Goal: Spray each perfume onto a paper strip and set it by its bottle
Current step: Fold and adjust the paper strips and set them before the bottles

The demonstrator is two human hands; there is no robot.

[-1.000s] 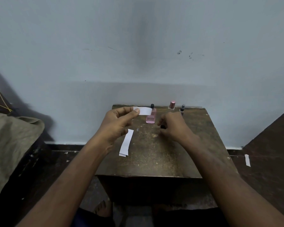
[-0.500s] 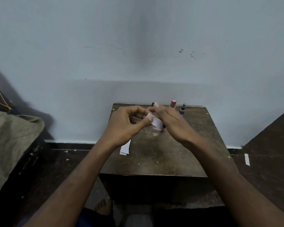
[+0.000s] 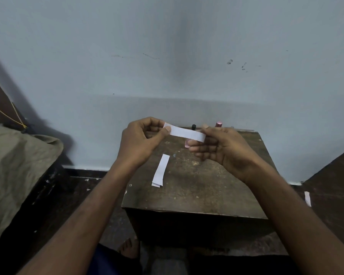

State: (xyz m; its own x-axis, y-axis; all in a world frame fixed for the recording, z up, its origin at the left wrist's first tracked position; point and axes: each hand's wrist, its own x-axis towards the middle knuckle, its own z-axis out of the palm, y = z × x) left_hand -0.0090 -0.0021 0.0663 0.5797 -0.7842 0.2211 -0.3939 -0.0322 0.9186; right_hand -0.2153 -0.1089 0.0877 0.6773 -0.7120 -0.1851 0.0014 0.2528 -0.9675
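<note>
Left thumb (image 3: 168, 129) is pressed down on one end of a white strip (image 3: 184, 133), pinching it against the curled fingers behind. The other end is pinched at the right fingertips (image 3: 204, 128), with the rest of those fingers loosely curled underneath. So the left hand (image 3: 139, 139) and right hand (image 3: 220, 147) each have an end, and the strip is stretched flat between them, up in the air over the far part of the table (image 3: 195, 195).

Right behind the strip there's a pink bottle (image 3: 187, 143) with a black top, mostly hidden by the paper and the right fingers. A second bottle (image 3: 218, 124) with a pinkish cap pokes up further right against the wall. If there's a third, I can't make it out.

Progress-wise: looks early. No strip is lying next to any bottle yet. A small stack of spare strips (image 3: 160, 170) sits on the table left of centre, well apart from the bottles. Can't tell if the held strip has been sprayed already, since nothing shows on the paper. My guess is nearly everything is still to do.
</note>
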